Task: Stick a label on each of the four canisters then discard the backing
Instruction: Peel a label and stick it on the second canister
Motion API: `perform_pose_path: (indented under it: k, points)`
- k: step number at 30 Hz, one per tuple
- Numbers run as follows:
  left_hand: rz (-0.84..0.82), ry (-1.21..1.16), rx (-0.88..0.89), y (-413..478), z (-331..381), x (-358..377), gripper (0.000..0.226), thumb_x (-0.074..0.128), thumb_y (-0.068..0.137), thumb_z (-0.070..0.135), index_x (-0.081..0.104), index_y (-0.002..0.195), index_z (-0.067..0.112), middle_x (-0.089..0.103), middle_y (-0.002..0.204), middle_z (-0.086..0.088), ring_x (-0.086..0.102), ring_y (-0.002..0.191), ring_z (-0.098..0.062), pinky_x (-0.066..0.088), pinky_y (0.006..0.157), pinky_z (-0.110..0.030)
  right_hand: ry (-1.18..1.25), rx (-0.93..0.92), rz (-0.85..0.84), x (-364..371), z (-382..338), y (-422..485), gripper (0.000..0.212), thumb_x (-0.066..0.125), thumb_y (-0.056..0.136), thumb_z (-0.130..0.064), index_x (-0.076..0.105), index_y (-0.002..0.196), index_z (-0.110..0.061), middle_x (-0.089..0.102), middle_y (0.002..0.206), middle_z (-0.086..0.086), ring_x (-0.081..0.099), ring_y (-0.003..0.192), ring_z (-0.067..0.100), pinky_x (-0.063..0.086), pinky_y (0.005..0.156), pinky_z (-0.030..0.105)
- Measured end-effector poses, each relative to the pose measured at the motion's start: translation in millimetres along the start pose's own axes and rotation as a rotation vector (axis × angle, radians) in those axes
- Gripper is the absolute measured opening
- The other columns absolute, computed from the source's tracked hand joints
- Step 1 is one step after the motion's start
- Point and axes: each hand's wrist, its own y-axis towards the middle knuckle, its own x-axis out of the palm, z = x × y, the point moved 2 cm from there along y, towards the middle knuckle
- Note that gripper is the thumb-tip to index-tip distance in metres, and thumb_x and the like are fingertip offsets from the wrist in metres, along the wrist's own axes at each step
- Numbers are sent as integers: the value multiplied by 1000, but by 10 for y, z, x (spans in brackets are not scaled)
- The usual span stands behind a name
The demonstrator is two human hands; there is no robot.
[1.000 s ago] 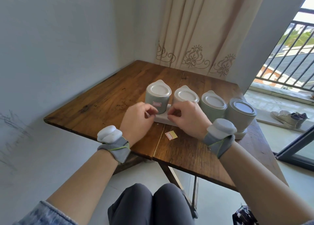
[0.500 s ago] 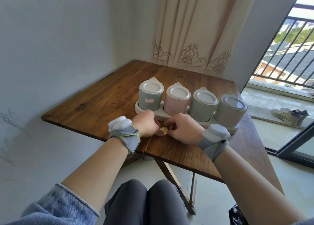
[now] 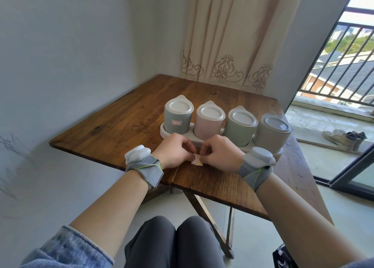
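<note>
canisters, four in a row in a white tray [image 3: 165,133] toward the far side of the wooden table [image 3: 121,123]: blue-grey canister [image 3: 177,115] bearing a label [image 3: 176,122], pink canister [image 3: 209,119], green canister [image 3: 241,126], grey canister [image 3: 272,130]. in front of the tray, left hand [image 3: 175,153] and right hand [image 3: 219,155] both pinch a small label sheet [image 3: 196,159] between closed fingertips, near the table's front edge.

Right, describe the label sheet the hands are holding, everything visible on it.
The label sheet is a small tan backing piece carrying one white sticker with a red outline. It looks like thin paper, held just above the wooden table, near its front edge. The left hand and right hand pinch it from either side; fingers cover its upper part. Any writing cannot be made out.
</note>
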Motion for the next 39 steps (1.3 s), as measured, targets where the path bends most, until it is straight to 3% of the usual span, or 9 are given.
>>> perform_pose_path:
  k: [4,6,8,11,15,19,25,33,39]
  points:
    - [70,-143,27,-13,-60,-28,17,73,77,32,70,91,23,69,88,8,62,83,-4,42,66,-17,219,85,41,-55,48,-3,5,71,78,-16,73,74,-14,66,73,-1,57,67,10,49,61,23]
    - [55,-153,7,-6,-83,-20,28,70,78,40,71,98,21,70,95,6,61,86,-4,45,72,-20,364,130,104,-75,68,-14,7,71,79,-15,73,78,-8,65,70,1,56,60,10,48,53,19]
    - [34,-152,-3,2,-86,-10,27,67,81,37,71,101,19,69,97,5,60,86,-6,46,75,-23,476,163,130,-78,72,-31,8,70,81,-14,73,81,-7,62,64,0,53,51,6,42,45,14]
    - [50,-202,11,-3,-66,-3,16,66,84,31,71,93,19,70,86,0,59,74,-7,45,67,-21,559,198,117,-86,72,-43,10,68,82,-15,73,83,-5,61,63,3,50,45,4,41,44,16]
    - [7,-211,21,-15,-41,2,7,65,85,28,69,87,22,67,73,4,59,65,-7,43,65,-21,589,236,59,-91,82,-53,18,65,83,-18,73,84,-2,62,66,9,47,49,10,38,47,21]
    - [-61,-201,15,-7,-6,11,14,65,84,29,71,89,18,68,75,2,59,65,-5,40,63,-21,649,222,112,-105,101,-47,18,67,82,-20,74,82,-4,63,68,7,51,56,10,40,47,21]
    - [20,-354,0,6,-34,39,16,63,87,29,72,93,17,72,85,-1,63,65,0,46,55,-11,648,266,111,-89,147,-48,14,68,78,-16,73,72,-5,63,57,-1,51,47,6,40,43,16]
    - [33,-530,-31,23,-67,61,13,63,87,20,71,92,11,73,82,-4,65,69,-6,49,60,-16,732,266,122,-52,164,-49,17,68,81,-13,72,83,3,63,62,2,50,46,4,38,42,17]
    - [52,-553,-39,39,-95,86,13,62,87,17,71,92,10,72,78,-4,65,65,-5,51,60,-14,595,177,170,-57,167,-58,8,72,79,-18,73,76,-10,65,68,1,54,54,5,44,51,16]
